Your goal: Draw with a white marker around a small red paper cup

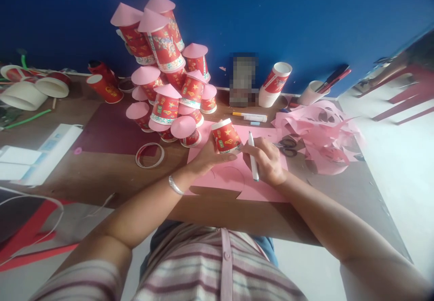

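My left hand is closed around a red paper cup with gold and green prints, tilted above the pink paper sheet. In my right hand is a white marker, gripped along its barrel, its end pointing up. The right fingers come close to the cup's lower white band; whether they touch it I cannot tell. Curved outlines show on the pink sheet. Left of the cup stand stacked red cups topped with pink paper cones.
Cut pink scraps and black scissors lie at the right. Behind stand upright cups, a pen cup and a yellow-and-white marker. A tape ring and white box lie left.
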### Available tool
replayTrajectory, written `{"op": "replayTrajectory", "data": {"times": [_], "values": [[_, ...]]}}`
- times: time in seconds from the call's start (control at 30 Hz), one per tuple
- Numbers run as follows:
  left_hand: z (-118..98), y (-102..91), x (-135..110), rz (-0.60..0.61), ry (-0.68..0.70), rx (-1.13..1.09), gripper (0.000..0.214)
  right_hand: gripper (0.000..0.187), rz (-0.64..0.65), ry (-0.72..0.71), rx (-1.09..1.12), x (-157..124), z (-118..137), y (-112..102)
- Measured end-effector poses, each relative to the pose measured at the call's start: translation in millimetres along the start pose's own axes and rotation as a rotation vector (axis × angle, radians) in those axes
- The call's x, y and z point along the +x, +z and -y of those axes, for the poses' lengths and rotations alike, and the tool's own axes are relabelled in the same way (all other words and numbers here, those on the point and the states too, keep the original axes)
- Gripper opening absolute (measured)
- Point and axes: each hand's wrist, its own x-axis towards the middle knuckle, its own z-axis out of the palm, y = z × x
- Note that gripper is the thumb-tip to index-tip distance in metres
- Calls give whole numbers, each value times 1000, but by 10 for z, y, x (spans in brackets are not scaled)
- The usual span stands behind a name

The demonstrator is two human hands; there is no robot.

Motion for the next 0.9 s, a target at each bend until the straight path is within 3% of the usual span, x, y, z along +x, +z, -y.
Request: {"op": "replayTrajectory", "data": {"times": [0.2, 0.3, 0.43, 0.6, 0.77, 0.9], "values": [[28, 7, 3, -87, 95, 34, 70, 40, -35, 56, 2, 50, 39, 9], [41, 9, 12, -117, 126, 44, 70, 43, -35, 76, 20, 37, 39, 0], [57, 1, 28, -41, 116, 78, 67, 47, -5, 46, 47, -11, 35, -12], [83, -4, 20, -41, 96, 33, 70, 42, 35, 3, 75, 9, 80, -24], [56, -22, 3, 58, 49, -159, 61, 38, -79, 146, 183, 87, 84, -55], [18, -53, -17, 162, -7, -288, 63, 41, -95, 260, 215, 68, -4, -46]]}}
